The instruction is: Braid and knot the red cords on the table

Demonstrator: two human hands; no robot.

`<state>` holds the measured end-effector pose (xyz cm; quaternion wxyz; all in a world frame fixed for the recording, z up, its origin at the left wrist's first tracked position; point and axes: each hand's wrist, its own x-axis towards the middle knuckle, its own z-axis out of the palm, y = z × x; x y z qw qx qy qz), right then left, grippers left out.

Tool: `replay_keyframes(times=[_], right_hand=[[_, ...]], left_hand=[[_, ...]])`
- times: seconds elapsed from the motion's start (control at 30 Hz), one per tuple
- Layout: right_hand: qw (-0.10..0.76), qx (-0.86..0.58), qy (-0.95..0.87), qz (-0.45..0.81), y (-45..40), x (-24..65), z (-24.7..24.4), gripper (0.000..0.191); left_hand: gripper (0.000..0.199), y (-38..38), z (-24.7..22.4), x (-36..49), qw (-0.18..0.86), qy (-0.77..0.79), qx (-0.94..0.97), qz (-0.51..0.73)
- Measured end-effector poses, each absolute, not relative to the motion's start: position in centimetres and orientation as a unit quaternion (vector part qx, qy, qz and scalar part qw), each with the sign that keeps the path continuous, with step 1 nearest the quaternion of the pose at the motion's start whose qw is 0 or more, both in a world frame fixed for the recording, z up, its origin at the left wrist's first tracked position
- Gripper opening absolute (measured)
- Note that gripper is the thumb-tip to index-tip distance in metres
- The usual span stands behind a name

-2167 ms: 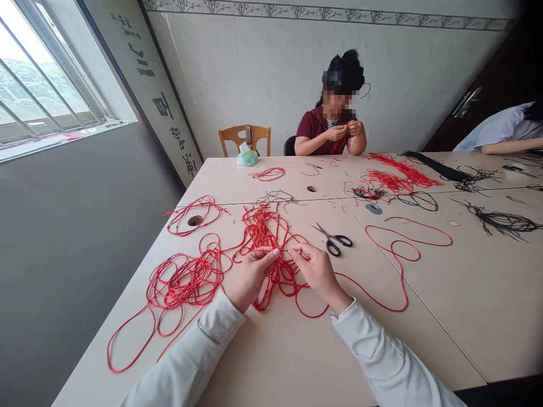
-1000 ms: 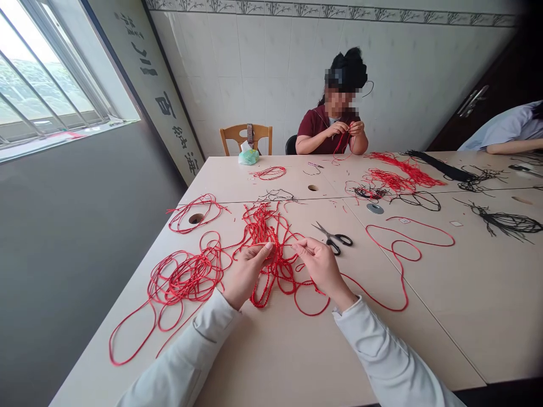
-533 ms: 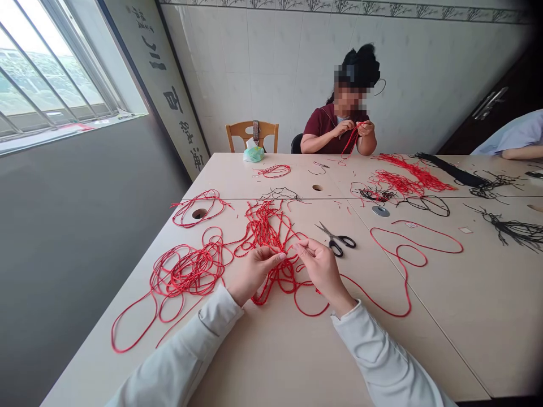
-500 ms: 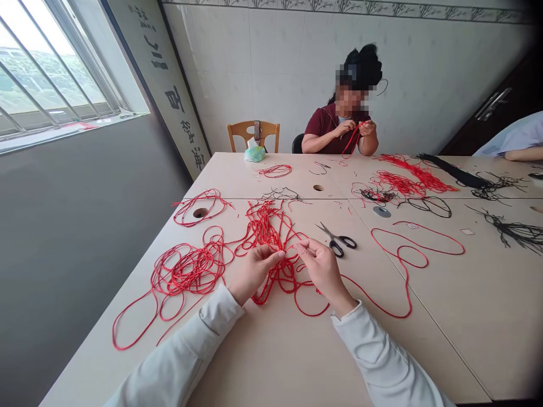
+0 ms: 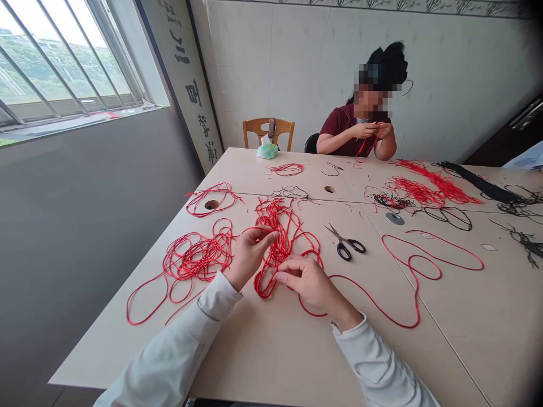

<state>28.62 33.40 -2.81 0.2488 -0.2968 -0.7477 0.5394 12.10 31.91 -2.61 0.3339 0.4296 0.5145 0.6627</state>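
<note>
My left hand is closed, thumb against forefinger, with a thin red cord pinched in it. A stretch of that cord runs over the back of the forefinger. Lower and to the right, my right hand has its fingertips together on red cord; which strand it grips is partly hidden. Beneath both hands lies a bundle of braided red cords, loops hanging toward me. Left of my left hand a loose coil of smooth red cord spreads out. Black-handled scissors lie half spread beyond my right hand.
One long red cord snakes across the table at right. Farther back are red thread piles, black cords, a metal disc and a tissue pack. A co-worker opposite handles red cord.
My hands have come apart: the right has dropped down and left over the braided bundle, while the left has risen slightly. The whole view has shifted a little.
</note>
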Motion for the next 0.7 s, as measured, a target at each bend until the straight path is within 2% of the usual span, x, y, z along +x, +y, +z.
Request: replay_keyframes(times=[0.1,0.17,0.27,0.37,0.57,0.7], right_hand=[[0.225,-0.279,-0.679,0.641,33.5,28.7,-2.2,0.025],[0.293,-0.296,-0.619,0.665,33.7,28.7,-2.0,0.026],[0.414,-0.35,-0.565,0.622,34.4,28.9,-2.2,0.026],[0.461,-0.378,-0.552,0.583,35.0,28.9,-2.7,0.024],[0.413,-0.295,-0.572,0.644,34.5,28.3,-3.3,0.026],[0.404,-0.311,-0.546,0.665,34.2,28.0,-3.5,0.027]], left_hand=[[0.028,31.4,-2.8,13.4,0.41,0.5,0.404,0.647],[0.031,30.9,-3.1,14.2,0.475,0.484,0.372,0.634],[0.032,30.5,-3.2,14.8,0.578,0.441,0.331,0.602],[0.03,30.4,-3.1,14.7,0.622,0.41,0.323,0.583],[0.032,30.6,-2.7,14.3,0.624,0.39,0.304,0.605],[0.033,30.7,-2.9,14.3,0.597,0.412,0.323,0.608]])
